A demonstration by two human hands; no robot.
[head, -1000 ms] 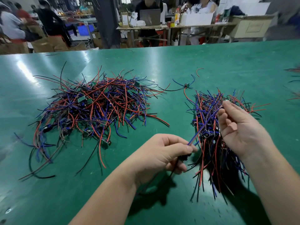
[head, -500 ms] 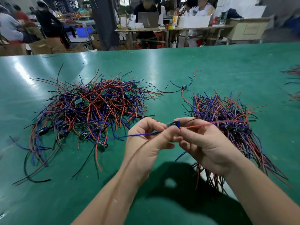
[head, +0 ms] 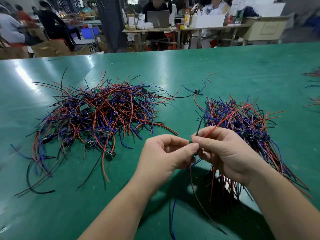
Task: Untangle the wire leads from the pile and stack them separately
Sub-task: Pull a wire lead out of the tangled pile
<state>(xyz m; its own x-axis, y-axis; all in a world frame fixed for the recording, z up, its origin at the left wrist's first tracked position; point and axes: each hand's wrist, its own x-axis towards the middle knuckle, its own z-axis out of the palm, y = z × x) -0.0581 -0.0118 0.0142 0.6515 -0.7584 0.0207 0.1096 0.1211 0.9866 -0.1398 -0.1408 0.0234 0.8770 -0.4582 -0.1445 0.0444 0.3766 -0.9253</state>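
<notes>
Held wire lead (head: pixel 190 142): turned since half a second earlier. Its blue wire, formerly stretched leftward, hung below the hands, while the red and black wires rose above them. Left hand (head: pixel 166 153) and right hand (head: pixel 225 153): fingertips curled, together pinching the lead's small green board above the desk (head: pixel 225 66). Tangled pile (head: pixel 97 118): lay left. Sorted stack (head: pixel 242 118): lay right, partly behind the right hand.

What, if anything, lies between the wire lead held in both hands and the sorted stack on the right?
Nothing visible does. The left hand and right hand pinch the wire lead just in front of the sorted stack; no object lies between.
</notes>
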